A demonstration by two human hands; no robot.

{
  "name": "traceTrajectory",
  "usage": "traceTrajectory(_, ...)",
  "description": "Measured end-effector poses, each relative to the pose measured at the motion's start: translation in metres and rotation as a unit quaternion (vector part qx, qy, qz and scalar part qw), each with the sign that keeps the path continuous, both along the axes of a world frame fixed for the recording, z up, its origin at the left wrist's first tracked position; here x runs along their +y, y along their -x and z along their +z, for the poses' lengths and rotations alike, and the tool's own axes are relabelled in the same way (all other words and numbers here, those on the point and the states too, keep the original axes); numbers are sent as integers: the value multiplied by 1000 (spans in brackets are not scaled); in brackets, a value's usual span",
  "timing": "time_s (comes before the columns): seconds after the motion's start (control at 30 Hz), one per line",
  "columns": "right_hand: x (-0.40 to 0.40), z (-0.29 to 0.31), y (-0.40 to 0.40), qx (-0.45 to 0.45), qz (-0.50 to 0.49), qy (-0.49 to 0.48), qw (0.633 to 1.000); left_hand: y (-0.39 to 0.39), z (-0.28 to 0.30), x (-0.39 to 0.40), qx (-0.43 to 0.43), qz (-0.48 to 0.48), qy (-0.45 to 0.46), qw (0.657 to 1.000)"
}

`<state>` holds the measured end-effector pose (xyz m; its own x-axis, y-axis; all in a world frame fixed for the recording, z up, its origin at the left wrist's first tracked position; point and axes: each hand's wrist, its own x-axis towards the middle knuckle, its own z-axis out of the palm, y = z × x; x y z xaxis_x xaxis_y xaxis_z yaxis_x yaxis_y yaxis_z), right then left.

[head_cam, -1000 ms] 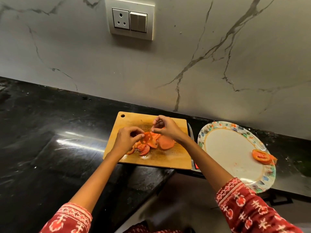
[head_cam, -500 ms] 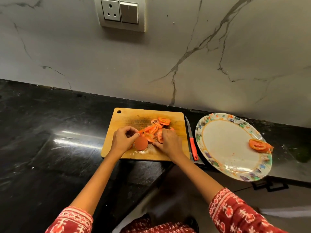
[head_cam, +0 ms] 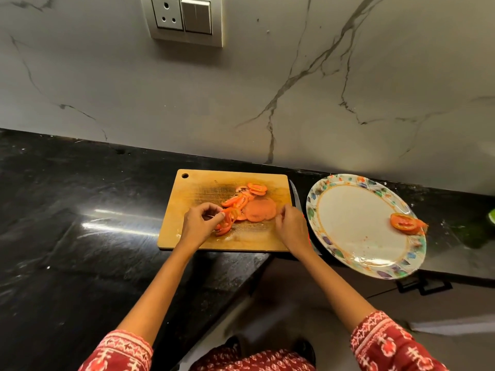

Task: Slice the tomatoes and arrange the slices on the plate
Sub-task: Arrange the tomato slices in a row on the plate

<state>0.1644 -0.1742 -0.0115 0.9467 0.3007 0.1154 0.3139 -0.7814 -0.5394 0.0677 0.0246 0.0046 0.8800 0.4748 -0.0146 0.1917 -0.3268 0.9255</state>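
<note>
Left hand (head_cam: 199, 226) pinches tomato slices (head_cam: 242, 203) on a wooden cutting board (head_cam: 192, 191); right hand (head_cam: 292, 227), fingers curled, touches a skin-side-up end piece (head_cam: 260, 209). No readable writing.

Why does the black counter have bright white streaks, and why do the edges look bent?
Head view: the streaks are glare from a light reflecting off the glossy black stone counter; the floral-rimmed white plate shows a smaller reflection. Head view: the wide-angle lens curves the counter's back edge. Head view: the left hand looks slightly soft.
</note>
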Motion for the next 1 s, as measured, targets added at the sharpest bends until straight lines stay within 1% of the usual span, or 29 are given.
traceTrajectory(0.07,10,5,-3,68,-33,-10,997,-1,-2,-2,-5,13,16,1000)
traceTrajectory(0.17,27,10,-8,113,-69,55,990,-4,-1,-5,11,15,52,998)
traceTrajectory(0.2,30,10,-10,136,-86,60,985,-5,0,-6,16,14,66,998)
traceTrajectory(0.27,31,10,-15,181,-108,41,977,-7,3,-8,19,7,69,997)
traceTrajectory(0.33,27,12,-19,203,-114,11,972,-10,7,-10,22,-16,51,998)
traceTrajectory(0.47,20,18,-21,217,-105,-25,970,-20,18,-9,32,-78,-10,996)
traceTrajectory(0.6,21,22,-26,214,-115,-55,969,-29,23,-7,31,-94,-70,993)
traceTrajectory(0.7,15,23,-28,237,-114,-101,959,-31,29,-7,17,-80,-65,995)
traceTrajectory(0.77,12,24,-28,241,-99,-94,961,-33,31,-8,11,-66,-45,997)
traceTrajectory(0.83,11,24,-26,223,-94,-74,967,-37,32,-11,9,-57,-37,998)
traceTrajectory(0.93,17,19,-25,215,-102,-67,969,-41,33,-14,6,-56,-55,997)
traceTrajectory(1.0,21,18,-28,226,-108,-80,965,-43,33,-17,25,-71,-83,994)
